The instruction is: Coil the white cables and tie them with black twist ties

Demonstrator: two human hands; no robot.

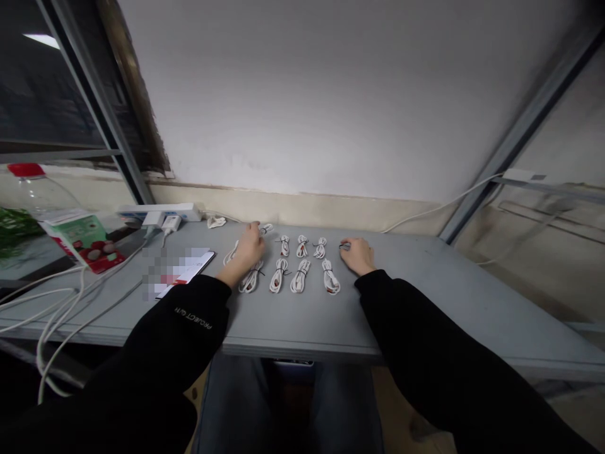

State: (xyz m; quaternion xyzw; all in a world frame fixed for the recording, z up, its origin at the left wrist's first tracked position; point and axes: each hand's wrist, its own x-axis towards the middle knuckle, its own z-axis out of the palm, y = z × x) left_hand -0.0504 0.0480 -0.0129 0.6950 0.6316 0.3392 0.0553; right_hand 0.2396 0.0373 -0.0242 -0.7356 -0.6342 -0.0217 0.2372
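Several coiled white cable bundles lie in two rows on a grey table. My left hand rests at the left end of the rows, its fingers closed on a white cable bundle at the back. My right hand lies at the right end of the rows, fingers curled around a small dark item that I cannot make out. Both arms are in black sleeves.
A phone lies left of my left hand. Further left are a white power strip with plugs, loose white cables, a carton and a plastic bottle. A wall stands behind the table.
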